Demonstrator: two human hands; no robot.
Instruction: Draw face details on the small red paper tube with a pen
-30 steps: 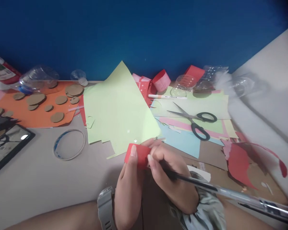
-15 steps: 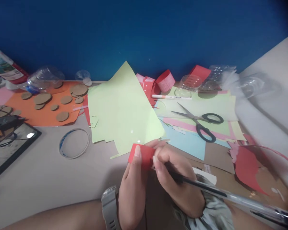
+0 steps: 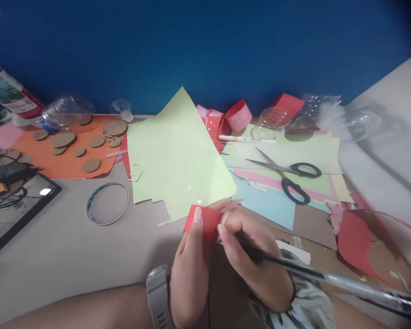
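Observation:
My left hand (image 3: pixel 192 260), with a grey watch at the wrist, grips a small red paper piece (image 3: pixel 208 224), its thumb lying on the paper's face. On the right, my right hand (image 3: pixel 248 246) is closed around a clear pen with a dark grip (image 3: pixel 315 273). The pen's front end points at the lower right edge of the red paper, and its back end reaches toward the lower right corner. Fingertips of the right hand touch the paper's right side. Just beyond both hands lies a large light green sheet (image 3: pixel 174 155).
Open scissors (image 3: pixel 282 171) and a marker (image 3: pixel 246 139) rest on coloured papers at right. A tape ring (image 3: pixel 108 204), an orange sheet (image 3: pixel 37 167) with cardboard discs, and a tablet (image 3: pixel 20 212) are at left. Plastic bottles (image 3: pixel 68 112) and red paper rolls (image 3: pixel 239 115) line the back.
The whole view has shifted very slightly, so things on the table appear a little farther right. Both hands keep the same hold on the red paper and the pen.

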